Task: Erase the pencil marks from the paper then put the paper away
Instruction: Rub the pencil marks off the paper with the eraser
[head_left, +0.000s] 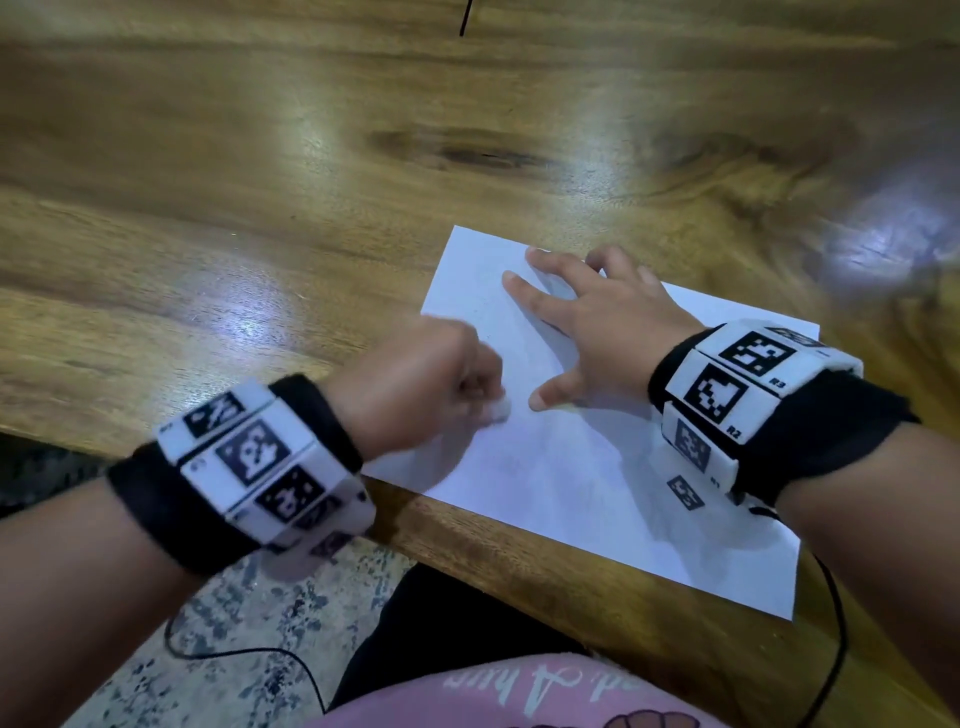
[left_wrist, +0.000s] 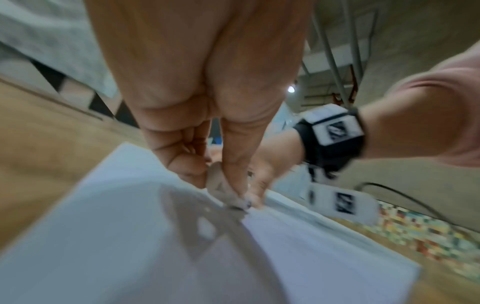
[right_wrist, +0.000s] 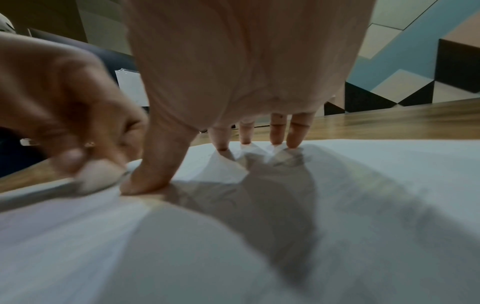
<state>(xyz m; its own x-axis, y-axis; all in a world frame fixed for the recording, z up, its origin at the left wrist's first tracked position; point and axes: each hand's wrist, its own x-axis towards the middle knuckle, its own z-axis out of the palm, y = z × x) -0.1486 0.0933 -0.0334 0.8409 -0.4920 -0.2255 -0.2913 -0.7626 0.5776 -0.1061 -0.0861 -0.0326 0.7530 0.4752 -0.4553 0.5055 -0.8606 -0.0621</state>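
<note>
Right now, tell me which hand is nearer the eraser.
Left. The left hand pinches the eraser against the paper. The right hand lies spread flat on the paper beside it, thumb close but apart.

White paper (head_left: 571, 467) on wooden table (head_left: 260, 182)

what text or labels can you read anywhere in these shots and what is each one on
"R3": small label on the right wrist band, beside a square marker.
"R2": same band, lower down, beside the next marker.
Pink shirt: white cursive lettering seen upside down, not legible.
Left wrist band: small labels too blurred to read.
Paper: no readable writing.
Eraser in the left hand: no print visible.
</note>
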